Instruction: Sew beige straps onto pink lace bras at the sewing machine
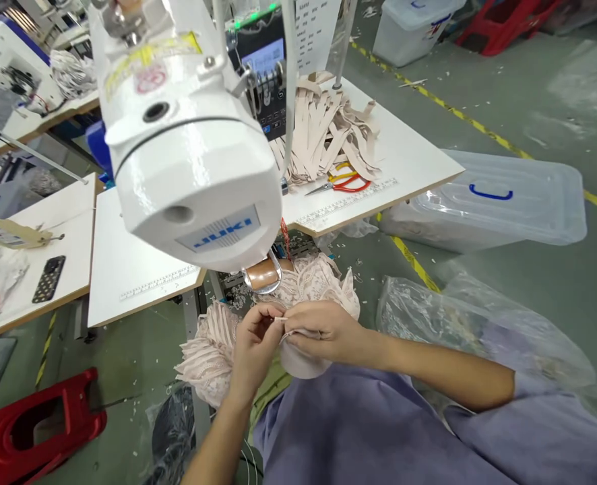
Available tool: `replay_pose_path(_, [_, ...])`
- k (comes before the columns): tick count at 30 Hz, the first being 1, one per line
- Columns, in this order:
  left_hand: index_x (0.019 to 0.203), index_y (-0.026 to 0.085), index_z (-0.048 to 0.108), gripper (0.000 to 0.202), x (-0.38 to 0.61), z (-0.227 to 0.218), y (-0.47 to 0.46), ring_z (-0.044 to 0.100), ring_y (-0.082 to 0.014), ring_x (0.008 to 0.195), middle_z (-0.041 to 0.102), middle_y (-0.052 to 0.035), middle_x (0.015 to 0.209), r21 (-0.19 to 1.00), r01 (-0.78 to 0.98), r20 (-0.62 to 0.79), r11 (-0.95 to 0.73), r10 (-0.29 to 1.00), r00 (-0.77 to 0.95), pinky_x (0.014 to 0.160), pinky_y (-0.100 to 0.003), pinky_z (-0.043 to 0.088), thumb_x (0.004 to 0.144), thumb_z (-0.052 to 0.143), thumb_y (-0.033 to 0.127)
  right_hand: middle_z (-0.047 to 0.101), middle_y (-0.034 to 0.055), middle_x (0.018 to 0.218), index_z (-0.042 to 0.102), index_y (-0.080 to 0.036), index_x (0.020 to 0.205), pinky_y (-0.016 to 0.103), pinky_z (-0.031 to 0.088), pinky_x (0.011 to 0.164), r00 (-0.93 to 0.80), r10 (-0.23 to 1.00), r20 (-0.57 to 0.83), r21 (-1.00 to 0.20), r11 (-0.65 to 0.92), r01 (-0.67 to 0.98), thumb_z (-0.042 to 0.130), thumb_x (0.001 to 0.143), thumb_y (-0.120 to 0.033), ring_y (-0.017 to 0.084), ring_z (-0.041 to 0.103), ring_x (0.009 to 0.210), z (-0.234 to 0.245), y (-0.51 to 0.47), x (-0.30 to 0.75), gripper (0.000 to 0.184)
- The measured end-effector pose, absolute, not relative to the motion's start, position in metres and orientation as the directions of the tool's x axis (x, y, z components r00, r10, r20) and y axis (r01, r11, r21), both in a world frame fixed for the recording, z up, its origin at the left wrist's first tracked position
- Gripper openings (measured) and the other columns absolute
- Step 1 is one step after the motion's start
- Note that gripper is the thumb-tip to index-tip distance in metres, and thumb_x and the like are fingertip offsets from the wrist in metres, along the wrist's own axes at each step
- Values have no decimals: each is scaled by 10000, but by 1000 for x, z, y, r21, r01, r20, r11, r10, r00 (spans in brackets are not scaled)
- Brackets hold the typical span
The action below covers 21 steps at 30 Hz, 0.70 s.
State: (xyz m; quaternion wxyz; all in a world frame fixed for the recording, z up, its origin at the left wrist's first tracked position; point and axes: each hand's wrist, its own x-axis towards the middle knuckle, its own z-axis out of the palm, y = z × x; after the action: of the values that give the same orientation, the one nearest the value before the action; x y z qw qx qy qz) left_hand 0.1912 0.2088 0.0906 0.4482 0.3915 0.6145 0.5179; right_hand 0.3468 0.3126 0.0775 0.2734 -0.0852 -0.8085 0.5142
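Observation:
My left hand [255, 343] pinches the edge of a pale beige bra [303, 360] between thumb and fingertips. Meeting it at the same edge, my right hand [323, 330] grips the bra from the right; a smooth rounded cup hangs below those fingers. Much of the bra is hidden behind both hands. Just beyond, a heap of lace bras [311, 283] lies under the sewing machine head [197, 182]. More ruffled lace pieces [210, 353] bunch up to the left of my left hand.
On the white table [404, 148] lie a pile of beige straps [323, 128] and red-handled snips [346, 183]. A lidded clear bin [511, 195] and plastic bags [460, 323] are on the floor at right. A red stool [50, 421] stands lower left, below a phone [49, 278].

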Motion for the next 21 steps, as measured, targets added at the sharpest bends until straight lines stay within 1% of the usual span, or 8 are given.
replay_pose_path(1, [946, 204, 622, 89, 195, 89, 207, 646, -159, 881, 670, -36, 931, 989, 9, -134, 146, 928, -348, 799, -272, 516, 921, 596, 286, 634, 30, 784, 667, -172, 836, 240, 460, 718, -832, 425, 355, -873, 469, -133, 514, 973, -268, 127, 577, 757, 81, 313, 347, 227])
replay_pose_path(3, [948, 209, 673, 115, 200, 89, 204, 648, -150, 852, 679, -28, 897, 984, 100, -92, 144, 909, -406, 778, -252, 510, 930, 607, 301, 649, 34, 794, 672, -173, 833, 241, 461, 718, -843, 417, 338, -860, 502, -97, 507, 977, -272, 129, 585, 759, 86, 315, 348, 240])
replay_pose_path(6, [883, 207, 705, 131, 199, 94, 203, 638, -141, 780, 679, -21, 833, 943, 303, 3, 137, 908, -419, 697, -231, 487, 930, 617, 292, 682, 37, 837, 697, -174, 912, 234, 464, 722, -870, 392, 299, -849, 525, -56, 502, 981, -268, 127, 606, 776, 91, 318, 350, 227])
replay_pose_path(8, [856, 205, 705, 138, 195, 95, 203, 634, -136, 758, 680, -18, 812, 918, 371, 33, 138, 907, -419, 673, -225, 477, 930, 619, 285, 705, 35, 885, 710, -177, 969, 230, 466, 751, -875, 398, 276, -861, 507, -42, 517, 976, -260, 123, 624, 806, 92, 319, 350, 211])
replay_pose_path(12, [900, 211, 716, 120, 188, 93, 206, 660, -143, 819, 711, -27, 873, 931, 347, 38, 109, 920, -390, 724, -227, 508, 927, 629, 288, 725, 32, 921, 733, -193, 995, 236, 469, 782, -857, 468, 216, -917, 398, -14, 563, 957, -287, 132, 641, 836, 91, 321, 347, 198])
replay_pose_path(16, [928, 209, 707, 131, 188, 90, 210, 663, -140, 830, 713, -26, 889, 915, 392, 79, 90, 916, -394, 743, -230, 512, 947, 596, 276, 696, 2, 786, 735, -195, 959, 221, 444, 680, -840, 528, 123, -953, 299, 48, 564, 963, -385, 122, 605, 724, 88, 329, 345, 256])
replay_pose_path(19, [905, 204, 689, 109, 189, 93, 210, 649, -129, 762, 704, -15, 835, 820, 565, 188, 91, 890, -417, 690, -225, 498, 944, 591, 234, 684, 12, 776, 721, -188, 912, 231, 418, 682, -775, 607, 173, -907, 405, 115, 554, 966, -394, 129, 581, 722, 90, 341, 345, 270])
replay_pose_path(21, [933, 206, 685, 86, 189, 98, 209, 654, -127, 752, 716, -14, 839, 725, 687, 272, 46, 898, -347, 684, -228, 496, 932, 600, 192, 694, 23, 801, 711, -188, 903, 243, 407, 705, -756, 616, 222, -859, 491, 147, 546, 967, -365, 140, 585, 749, 93, 350, 344, 251])
